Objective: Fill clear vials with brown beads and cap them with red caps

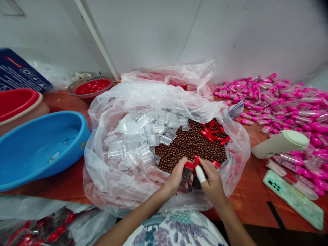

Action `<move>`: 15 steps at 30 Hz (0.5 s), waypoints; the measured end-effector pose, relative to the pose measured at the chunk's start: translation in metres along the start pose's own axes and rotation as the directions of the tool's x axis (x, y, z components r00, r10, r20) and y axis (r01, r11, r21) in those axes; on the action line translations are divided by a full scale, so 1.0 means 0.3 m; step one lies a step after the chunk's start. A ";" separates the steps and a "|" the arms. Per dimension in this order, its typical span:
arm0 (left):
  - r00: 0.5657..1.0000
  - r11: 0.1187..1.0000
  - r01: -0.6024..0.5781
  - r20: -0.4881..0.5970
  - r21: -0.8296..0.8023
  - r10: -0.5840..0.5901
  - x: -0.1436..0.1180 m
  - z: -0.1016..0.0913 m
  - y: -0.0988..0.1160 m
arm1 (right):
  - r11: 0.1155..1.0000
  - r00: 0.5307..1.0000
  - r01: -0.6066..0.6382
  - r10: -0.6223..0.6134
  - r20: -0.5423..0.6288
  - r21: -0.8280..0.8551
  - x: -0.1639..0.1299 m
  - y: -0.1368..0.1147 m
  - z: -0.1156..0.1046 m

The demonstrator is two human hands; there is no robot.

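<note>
I am gripping a small, light, rigid clear vial (187,173) by its body in my left hand (176,177) while my right hand (210,181) fingers are pinching its red cap (190,165) above the chocolate balls (189,145).

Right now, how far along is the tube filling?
Done: a heap of pink-capped tubes lies on the table at right, and red-capped ones sit bagged at lower left. In hand: the left hand holds a filled tube while the right hand fits its red cap. Left: many empty tubes, loose red caps and brown balls remain in the bag.
</note>
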State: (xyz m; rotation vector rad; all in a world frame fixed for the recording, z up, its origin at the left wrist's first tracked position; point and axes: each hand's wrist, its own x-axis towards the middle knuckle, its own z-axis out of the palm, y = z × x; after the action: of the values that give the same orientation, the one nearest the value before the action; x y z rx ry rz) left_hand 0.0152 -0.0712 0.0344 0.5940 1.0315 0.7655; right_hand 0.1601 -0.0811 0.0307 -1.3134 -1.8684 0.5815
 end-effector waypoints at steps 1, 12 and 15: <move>1.000 1.000 0.011 -0.009 -0.017 -0.011 0.000 0.002 0.000 | 0.997 0.998 0.055 -0.053 0.040 -0.059 0.002 -0.014 -0.001; 0.999 1.000 0.007 0.041 0.000 -0.007 -0.007 0.000 0.014 | 0.906 0.972 0.221 -0.175 0.154 -0.362 -0.002 -0.058 0.016; 0.998 0.998 -0.055 0.035 0.035 0.054 -0.004 -0.003 0.006 | 0.895 0.971 0.237 -0.201 0.131 -0.378 0.004 -0.057 0.021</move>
State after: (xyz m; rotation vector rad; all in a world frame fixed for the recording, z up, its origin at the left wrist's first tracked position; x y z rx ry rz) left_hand 0.0134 -0.0710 0.0361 0.6665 1.0032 0.7838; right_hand 0.1450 -0.0858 0.0397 -1.3102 -2.2530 0.1501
